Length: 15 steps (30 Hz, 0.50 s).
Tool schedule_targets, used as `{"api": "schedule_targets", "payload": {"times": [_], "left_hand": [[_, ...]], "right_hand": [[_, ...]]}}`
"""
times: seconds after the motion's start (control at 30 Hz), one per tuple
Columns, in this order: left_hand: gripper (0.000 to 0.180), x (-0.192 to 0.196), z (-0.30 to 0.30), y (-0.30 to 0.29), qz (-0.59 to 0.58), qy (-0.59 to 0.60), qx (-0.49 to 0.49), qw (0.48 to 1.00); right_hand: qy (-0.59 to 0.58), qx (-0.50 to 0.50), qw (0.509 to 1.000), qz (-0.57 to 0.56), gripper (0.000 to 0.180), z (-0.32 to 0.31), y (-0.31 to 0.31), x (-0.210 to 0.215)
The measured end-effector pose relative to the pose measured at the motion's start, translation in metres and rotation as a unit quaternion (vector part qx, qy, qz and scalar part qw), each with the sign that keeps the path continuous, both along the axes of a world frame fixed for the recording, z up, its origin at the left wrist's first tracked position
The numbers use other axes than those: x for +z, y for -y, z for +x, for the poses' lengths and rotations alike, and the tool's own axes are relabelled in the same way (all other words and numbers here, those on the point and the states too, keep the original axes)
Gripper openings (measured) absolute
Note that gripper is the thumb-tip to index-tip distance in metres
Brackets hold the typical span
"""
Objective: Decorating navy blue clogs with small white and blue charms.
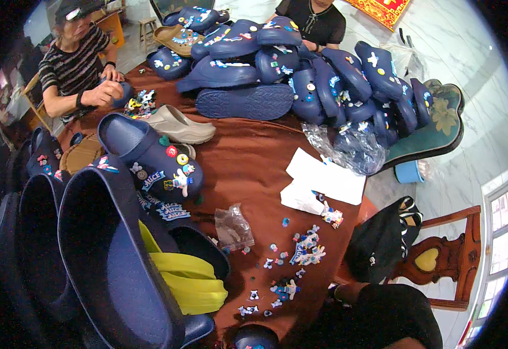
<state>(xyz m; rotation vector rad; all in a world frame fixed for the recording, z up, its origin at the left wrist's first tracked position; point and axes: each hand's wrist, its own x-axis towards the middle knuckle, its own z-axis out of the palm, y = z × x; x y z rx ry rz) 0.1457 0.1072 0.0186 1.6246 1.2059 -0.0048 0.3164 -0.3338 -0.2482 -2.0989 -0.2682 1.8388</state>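
Observation:
Neither of my hands shows clearly. Black clothing (376, 317) fills the lower right, with a bit of skin at the bottom edge. The top of a navy clog (255, 336) with small charms peeks in at the bottom edge; whether a hand holds it is hidden. Just above it, loose shoe charms (309, 247), many white and blue, lie scattered on the brown cloth (248, 157). Left of them sits a small clear plastic bag (234, 227). A large navy clog (123, 256) looms at the near left, beside yellow-green ribbed pieces (190, 285). Behind it rests a charm-covered navy clog (155, 160).
Navy clogs (245, 102) are heaped along the far side. White paper sheets (329, 180) and crumpled clear plastic (356, 148) lie at the right. A person (77, 64) at far left handles a navy clog; another person (318, 23) sits behind the heap. A wooden chair (469, 256) stands right.

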Motion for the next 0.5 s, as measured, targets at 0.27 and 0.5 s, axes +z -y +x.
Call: {"api": "schedule_targets", "payload": {"times": [0.27, 0.5], "left_hand": [[0.039, 0.002, -0.007, 0.016, 0.021, 0.044, 0.005, 0.999], [0.040, -0.003, -0.049, 0.074, 0.081, 0.102, 0.040, 0.991]], "right_hand": [[0.062, 0.021, 0.998, 0.018, 0.032, 0.039, -0.020, 0.008], [0.160, 0.077, 0.983, 0.038, 0.030, 0.044, 0.005, 0.025]]}}
